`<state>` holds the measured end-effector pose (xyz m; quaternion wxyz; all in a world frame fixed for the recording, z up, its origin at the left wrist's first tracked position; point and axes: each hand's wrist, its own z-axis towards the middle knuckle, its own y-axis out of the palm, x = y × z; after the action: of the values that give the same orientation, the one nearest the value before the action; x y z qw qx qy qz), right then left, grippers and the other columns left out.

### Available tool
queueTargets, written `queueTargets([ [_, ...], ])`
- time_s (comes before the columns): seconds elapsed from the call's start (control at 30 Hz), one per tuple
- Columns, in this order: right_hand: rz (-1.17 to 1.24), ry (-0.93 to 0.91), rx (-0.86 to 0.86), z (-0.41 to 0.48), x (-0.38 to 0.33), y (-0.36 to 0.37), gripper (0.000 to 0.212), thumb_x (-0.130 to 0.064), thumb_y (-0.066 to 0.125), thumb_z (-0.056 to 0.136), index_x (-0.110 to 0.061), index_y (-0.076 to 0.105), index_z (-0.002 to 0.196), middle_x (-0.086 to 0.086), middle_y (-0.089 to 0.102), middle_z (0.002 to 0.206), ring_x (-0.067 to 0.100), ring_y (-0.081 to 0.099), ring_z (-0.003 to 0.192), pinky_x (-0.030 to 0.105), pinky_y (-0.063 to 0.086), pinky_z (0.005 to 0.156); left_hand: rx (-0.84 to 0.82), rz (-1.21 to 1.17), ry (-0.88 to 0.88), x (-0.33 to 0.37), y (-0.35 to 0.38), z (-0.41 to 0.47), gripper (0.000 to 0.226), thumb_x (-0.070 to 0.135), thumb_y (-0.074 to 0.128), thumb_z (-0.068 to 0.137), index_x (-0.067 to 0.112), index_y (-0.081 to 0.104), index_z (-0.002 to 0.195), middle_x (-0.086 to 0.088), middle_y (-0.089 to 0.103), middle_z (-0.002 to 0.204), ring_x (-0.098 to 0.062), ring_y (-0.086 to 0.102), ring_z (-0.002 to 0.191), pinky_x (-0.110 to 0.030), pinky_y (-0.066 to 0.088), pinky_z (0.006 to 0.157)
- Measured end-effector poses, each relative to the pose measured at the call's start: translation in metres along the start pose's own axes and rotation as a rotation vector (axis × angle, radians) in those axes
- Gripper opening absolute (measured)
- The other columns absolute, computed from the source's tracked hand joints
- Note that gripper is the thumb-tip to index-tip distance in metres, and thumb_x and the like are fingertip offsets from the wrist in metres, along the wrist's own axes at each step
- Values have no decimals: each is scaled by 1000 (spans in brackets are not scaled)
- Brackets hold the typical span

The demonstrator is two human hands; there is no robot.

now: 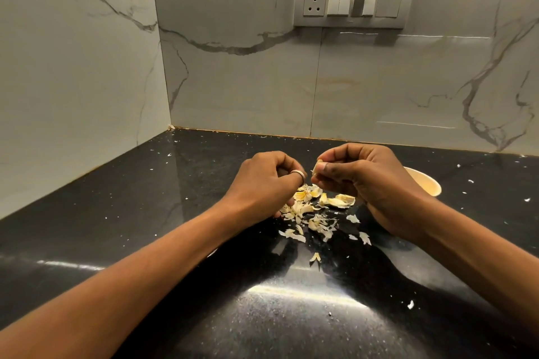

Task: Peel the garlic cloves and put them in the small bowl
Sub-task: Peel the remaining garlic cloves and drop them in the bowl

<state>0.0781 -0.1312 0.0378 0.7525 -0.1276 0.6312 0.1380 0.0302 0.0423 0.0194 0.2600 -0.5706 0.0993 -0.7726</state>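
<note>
Centre-left of frame: left hand [264,181] curled over the heap of skins [320,224] on the black counter [145,213]; can't tell if it holds anything. Just right, right hand [367,181] pinches a garlic clove [316,168] between thumb and forefinger, above the heap. Further right, small bowl [427,183], half hidden behind that hand. Clove likely light, firm, slick once bare; skin papery, tears easily. Best grip: clove's sides, strip from the tip.

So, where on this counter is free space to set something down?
The black counter is mostly bare left of the left hand, up to the side wall. Crowded: garlic peels between the hands, small bowl behind the right hand.
</note>
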Motion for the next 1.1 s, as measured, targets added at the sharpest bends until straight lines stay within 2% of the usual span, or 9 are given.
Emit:
queueTargets([
  [0.07, -39, -11, 2, -1, -1, 0, 8, 5, 70, 87, 2, 71, 94, 17, 75, 83, 26, 74, 80, 33, 63, 78, -10, -31, 32, -1, 0, -1, 8, 20, 67, 94, 18, 71, 100, 8, 66, 65, -3, 64, 55, -22, 48, 45],
  [0.17, -69, -27, -7, -2, -2, 0, 9, 3, 72, 86, 1, 72, 94, 20, 75, 89, 27, 75, 82, 32, 63, 77, -24, -35, 68, 0, 1, -1, 12, 28, 72, 92, 18, 73, 98, 3, 71, 76, -8, 67, 60, -24, 49, 45],
  [0.27, -102, -47, -29, -3, -2, 1, 9, 4, 71, 86, 1, 71, 94, 18, 76, 89, 25, 75, 83, 27, 62, 74, -15, -55, 67, 0, 1, -2, 9, 26, 71, 93, 17, 73, 96, -1, 73, 81, -9, 67, 61, -25, 50, 45],
  [0.43, -132, -58, -40, -4, -1, 2, 9, 5, 69, 88, 4, 71, 97, 19, 75, 91, 28, 76, 85, 28, 62, 75, -14, -44, 77, -1, 0, -1, 6, 20, 70, 94, 17, 74, 91, -5, 74, 79, -10, 66, 61, -24, 49, 46],
  [0.63, -141, -66, -53, -6, 0, 4, 9, 5, 69, 88, 6, 71, 96, 20, 75, 88, 21, 74, 75, 19, 56, 65, 23, 40, 93, 0, -2, 0, 8, 17, 70, 90, 17, 77, 86, -2, 74, 72, -11, 67, 60, -22, 49, 46],
  [1.1, -142, -42, -53, -7, 3, 6, 11, 4, 69, 87, 9, 69, 98, 24, 74, 92, 23, 74, 78, 22, 59, 69, -7, 4, 12, 4, -3, -4, 11, 14, 68, 91, 13, 76, 83, -3, 74, 73, -8, 65, 60, -24, 49, 46],
])
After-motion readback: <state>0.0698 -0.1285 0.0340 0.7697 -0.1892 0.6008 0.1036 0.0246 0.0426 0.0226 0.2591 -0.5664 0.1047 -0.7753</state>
